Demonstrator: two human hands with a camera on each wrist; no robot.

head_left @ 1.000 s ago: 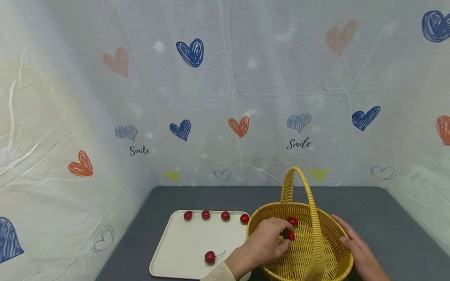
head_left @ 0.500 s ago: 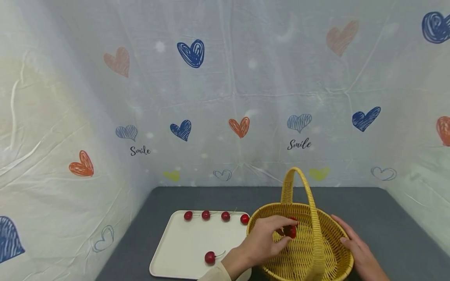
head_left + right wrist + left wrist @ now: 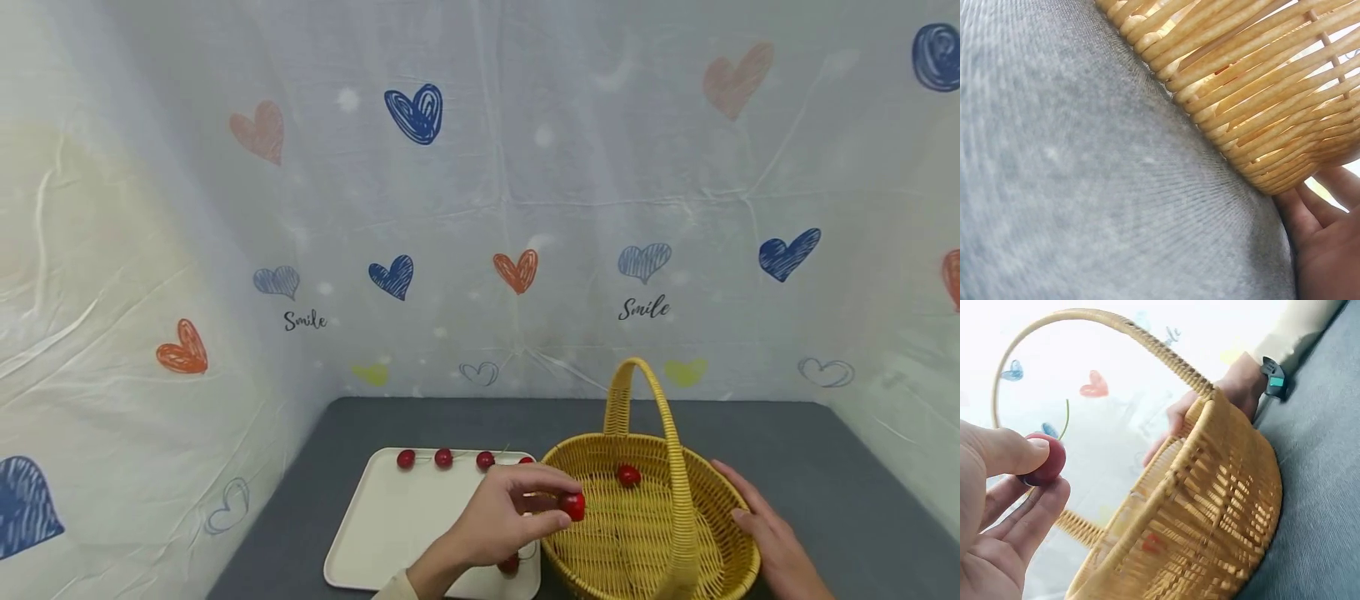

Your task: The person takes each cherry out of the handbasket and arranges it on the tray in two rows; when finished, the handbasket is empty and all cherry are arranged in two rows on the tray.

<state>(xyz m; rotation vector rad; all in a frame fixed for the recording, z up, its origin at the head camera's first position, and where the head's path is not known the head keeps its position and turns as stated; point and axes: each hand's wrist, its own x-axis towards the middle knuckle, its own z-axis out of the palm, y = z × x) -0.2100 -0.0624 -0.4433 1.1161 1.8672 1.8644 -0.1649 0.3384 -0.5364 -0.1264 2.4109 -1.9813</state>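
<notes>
My left hand (image 3: 502,512) pinches a dark red cherry (image 3: 573,505) between thumb and fingers, over the left rim of the yellow wicker basket (image 3: 600,546). In the left wrist view a green stem rises from the held cherry (image 3: 1049,464). Another cherry (image 3: 628,476) lies inside the basket, near its back wall. At the basket's right side, my right hand (image 3: 776,533) holds the rim, thumb on the edge and fingers along the outside. In the right wrist view those fingers (image 3: 1300,215) lie against the wicker wall.
A white tray (image 3: 397,517) is left of the basket on the grey table (image 3: 802,450). Several cherries line its far edge, one (image 3: 485,460) with its stem showing. Another cherry (image 3: 509,565) lies partly hidden under my left wrist. The tall basket handle (image 3: 678,492) arches over the opening.
My left hand has lifted a cherry from inside the basket and moved left to its rim, over the tray's edge. One cherry stays in the basket. The right hand keeps its place.
</notes>
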